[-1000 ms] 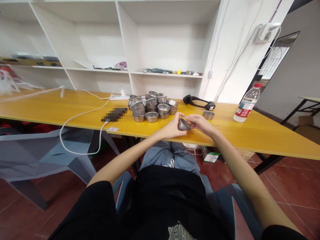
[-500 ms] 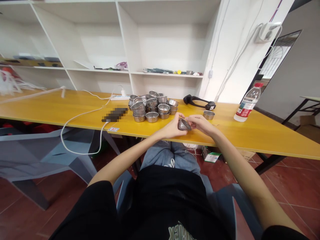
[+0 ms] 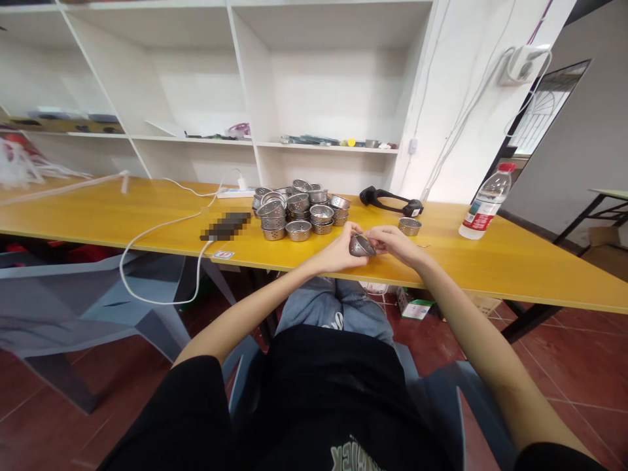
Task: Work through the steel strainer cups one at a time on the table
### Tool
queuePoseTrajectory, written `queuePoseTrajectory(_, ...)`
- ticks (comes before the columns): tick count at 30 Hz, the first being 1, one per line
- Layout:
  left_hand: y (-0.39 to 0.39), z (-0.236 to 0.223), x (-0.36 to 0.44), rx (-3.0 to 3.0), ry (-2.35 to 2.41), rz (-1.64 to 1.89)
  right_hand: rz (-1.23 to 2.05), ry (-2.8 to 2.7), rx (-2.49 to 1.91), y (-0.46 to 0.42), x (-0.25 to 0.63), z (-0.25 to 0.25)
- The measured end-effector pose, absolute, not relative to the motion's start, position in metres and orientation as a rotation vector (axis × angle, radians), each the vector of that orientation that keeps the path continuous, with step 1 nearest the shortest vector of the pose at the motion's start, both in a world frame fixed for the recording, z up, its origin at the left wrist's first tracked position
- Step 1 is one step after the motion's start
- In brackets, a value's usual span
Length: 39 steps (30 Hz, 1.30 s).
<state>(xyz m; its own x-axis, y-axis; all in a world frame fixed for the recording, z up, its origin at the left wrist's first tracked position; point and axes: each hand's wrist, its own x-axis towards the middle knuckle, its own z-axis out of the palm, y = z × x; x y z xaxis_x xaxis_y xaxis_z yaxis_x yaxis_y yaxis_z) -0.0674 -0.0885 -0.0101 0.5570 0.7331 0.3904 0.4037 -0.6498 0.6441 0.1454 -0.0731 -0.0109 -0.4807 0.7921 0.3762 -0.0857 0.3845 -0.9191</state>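
A small perforated metal sink strainer basket (image 3: 362,246) is held tilted just above the table's front edge. My left hand (image 3: 342,252) grips it from the left, with the thumb up along the rim. On the other side, my right hand (image 3: 389,242) has its fingers pinched together at the basket's right rim. Whatever those fingertips pinch is too small and too hidden to make out. Left of my hands, several similar strainer baskets (image 3: 299,229) are piled in stacks. One more basket (image 3: 409,226) stands alone to the right, with a thin small piece (image 3: 422,245) lying near it.
The yellow table (image 3: 520,268) carries a black headband-like device (image 3: 391,200), a water bottle (image 3: 487,201) with a red cap, and a white cable (image 3: 147,237) looping over the front edge. Shelves (image 3: 328,146) stand behind. A grey plastic chair (image 3: 98,301) is at the left.
Both hands keep nearly the same place around the strainer basket. Only a very slight shift of the basket shows; the piled baskets stay put.
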Motion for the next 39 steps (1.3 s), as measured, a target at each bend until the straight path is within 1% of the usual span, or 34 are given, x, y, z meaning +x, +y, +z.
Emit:
queuePoseTrajectory(19, -0.0935, -0.0064, -0.0672, 2.290, 0.988, 0.912, 1.350, -1.665, -0.635, -0.0770, 0.1504, -0.0118)
queuePoseTrajectory(26, -0.0935, -0.0058, -0.0676, 2.254, 0.957, 0.909, 1.279, -1.708, -0.659, -0.0744, 0.1500, -0.0125)
queuePoseTrajectory(31, -0.0918, -0.0066, -0.0675, 2.253, 0.955, 0.915, 1.170, -1.801, -0.686, -0.0729, 0.1487, -0.0134)
queuePoseTrajectory(39, -0.0928, -0.0068, -0.0668, 2.256, 0.931, 0.919, 1.153, -1.835, -0.681, -0.0721, 0.1516, -0.0146)
